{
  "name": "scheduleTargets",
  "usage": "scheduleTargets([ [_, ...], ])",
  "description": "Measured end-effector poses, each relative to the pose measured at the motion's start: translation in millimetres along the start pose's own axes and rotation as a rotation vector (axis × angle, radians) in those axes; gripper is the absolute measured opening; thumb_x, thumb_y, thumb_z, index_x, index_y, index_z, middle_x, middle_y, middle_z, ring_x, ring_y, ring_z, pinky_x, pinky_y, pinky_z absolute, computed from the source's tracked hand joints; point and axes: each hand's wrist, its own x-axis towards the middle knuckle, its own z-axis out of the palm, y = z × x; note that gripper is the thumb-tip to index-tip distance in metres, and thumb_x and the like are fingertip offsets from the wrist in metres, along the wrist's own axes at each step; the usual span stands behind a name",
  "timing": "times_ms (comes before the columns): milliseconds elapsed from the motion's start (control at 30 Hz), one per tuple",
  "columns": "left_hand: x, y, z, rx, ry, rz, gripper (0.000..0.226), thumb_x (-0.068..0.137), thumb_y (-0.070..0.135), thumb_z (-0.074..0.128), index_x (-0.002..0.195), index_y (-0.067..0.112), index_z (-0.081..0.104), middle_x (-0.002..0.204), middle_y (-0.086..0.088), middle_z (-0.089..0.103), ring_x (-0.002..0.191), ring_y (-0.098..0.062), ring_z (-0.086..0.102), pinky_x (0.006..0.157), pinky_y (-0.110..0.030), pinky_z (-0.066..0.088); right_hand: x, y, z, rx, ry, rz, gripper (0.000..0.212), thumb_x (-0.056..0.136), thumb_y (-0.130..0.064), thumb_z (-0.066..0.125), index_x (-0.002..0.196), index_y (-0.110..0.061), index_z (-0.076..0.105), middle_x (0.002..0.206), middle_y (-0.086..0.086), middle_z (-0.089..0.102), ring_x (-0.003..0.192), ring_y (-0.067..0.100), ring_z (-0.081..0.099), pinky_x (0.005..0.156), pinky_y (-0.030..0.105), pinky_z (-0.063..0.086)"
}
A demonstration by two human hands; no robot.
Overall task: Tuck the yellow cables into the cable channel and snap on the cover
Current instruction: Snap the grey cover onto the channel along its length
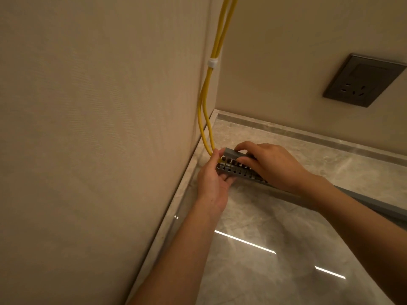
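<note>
Two yellow cables (pixel 206 102) hang down the wall corner, bound by a white clip (pixel 212 62), and enter the near end of a grey slotted cable channel (pixel 233 172) lying on the marble floor. My left hand (pixel 212 181) grips that end from below and the side, thumb by the cables. My right hand (pixel 271 164) lies over the top, its fingers pressing a grey cover (pixel 233 154) onto the channel. The channel runs on to the right (pixel 374 205) behind my right forearm. The cables inside it are hidden.
A beige wall (pixel 99 128) stands close on the left, another behind. A dark wall socket (pixel 363 80) sits at the upper right. The glossy marble floor (pixel 275 249) has a raised border along both walls.
</note>
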Motion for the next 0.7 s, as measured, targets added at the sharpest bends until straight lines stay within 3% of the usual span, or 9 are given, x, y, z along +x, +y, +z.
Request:
scheduleTargets([
  [333, 1.7, -3.0, -1.9, 0.067, -0.009, 0.019, 0.027, 0.095, 0.032, 0.047, 0.105, 0.015, 0.065, 0.117, -0.016, 0.063, 0.103, -0.024, 0.064, 0.072, -0.029, 0.057, 1.1, 3.0, 3.3, -0.016, -0.053, -0.072, 0.036, 0.095, -0.040, 0.039, 0.123, -0.019, 0.048, 0.095, 0.005, 0.070, 0.077, 0.024, 0.063, 0.061, 0.031, 0.041],
  [567, 0.9, 4.1, -0.9, 0.115, -0.013, -0.030, 0.033, 0.097, 0.029, 0.044, 0.110, 0.006, 0.063, 0.110, -0.017, 0.066, 0.097, -0.023, 0.066, 0.077, -0.032, 0.056, -3.4, 2.8, 1.3, -0.008, -0.033, -0.128, 0.038, 0.094, -0.038, 0.045, 0.126, -0.018, 0.050, 0.092, 0.006, 0.070, 0.074, 0.024, 0.062, 0.061, 0.032, 0.043],
  [700, 0.2, 8.2, -2.3, 0.165, -0.020, -0.039, 0.034, 0.097, 0.030, 0.043, 0.102, 0.004, 0.065, 0.098, -0.017, 0.069, 0.090, -0.023, 0.068, 0.074, -0.033, 0.057, -6.9, 0.7, -5.5, 0.007, -0.037, -0.155, 0.041, 0.092, -0.039, 0.048, 0.128, -0.019, 0.050, 0.089, 0.004, 0.069, 0.072, 0.022, 0.061, 0.061, 0.033, 0.046],
])
